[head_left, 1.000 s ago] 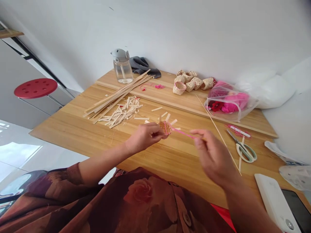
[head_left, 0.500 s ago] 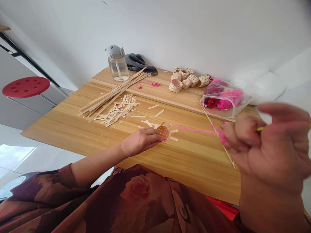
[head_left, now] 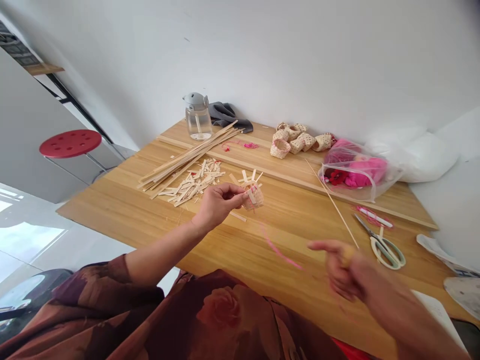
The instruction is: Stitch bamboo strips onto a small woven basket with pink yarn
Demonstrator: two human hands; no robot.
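Note:
My left hand (head_left: 219, 202) pinches the edge of a small woven basket (head_left: 256, 197) between thumb and fingers, holding it above the table. Several loose strip ends stick up from its rim. Pink yarn (head_left: 279, 252) hangs from the basket and runs down to the right, blurred by motion. To the right, my right hand (head_left: 339, 265) has its index finger stretched toward the basket and its other fingers curled. A faint pink trace of yarn shows just below those curled fingers; the grip itself is smeared. A yellow band circles one finger.
Cut strips (head_left: 198, 182) lie heaped beside long strips (head_left: 195, 155). Behind stand a water bottle (head_left: 198, 122) and finished small baskets (head_left: 296, 137). A bag of pink yarn (head_left: 360, 170), scissors (head_left: 384, 247) and a thin stick (head_left: 333, 202) lie at right.
My left hand has turned and lifted the basket off the table, its loose ends now upward. My right hand has come down and inward from the far right; the taut yarn has gone slack.

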